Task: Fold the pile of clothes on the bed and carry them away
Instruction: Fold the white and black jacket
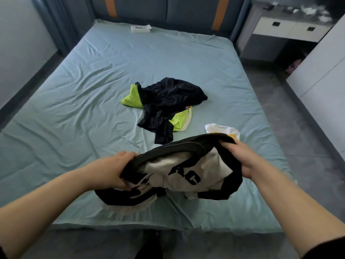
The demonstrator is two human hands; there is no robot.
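Note:
A white shirt with black trim and black letters (183, 171) hangs bunched just above the near edge of the bed (84, 94). My left hand (113, 170) grips its left side and my right hand (240, 156) grips its right side at the dark collar band. Farther up the bed lies a crumpled black garment (168, 101) with a neon yellow-green one (131, 98) partly under it. A small white and yellow garment (222, 129) lies to the right, just behind my right hand.
A white box (141, 28) sits near the padded headboard (168, 10). A white drawer unit (287, 28) with clutter on top stands at the back right, and a white cabinet (321, 71) lines the right wall. Grey floor runs along the bed's right side.

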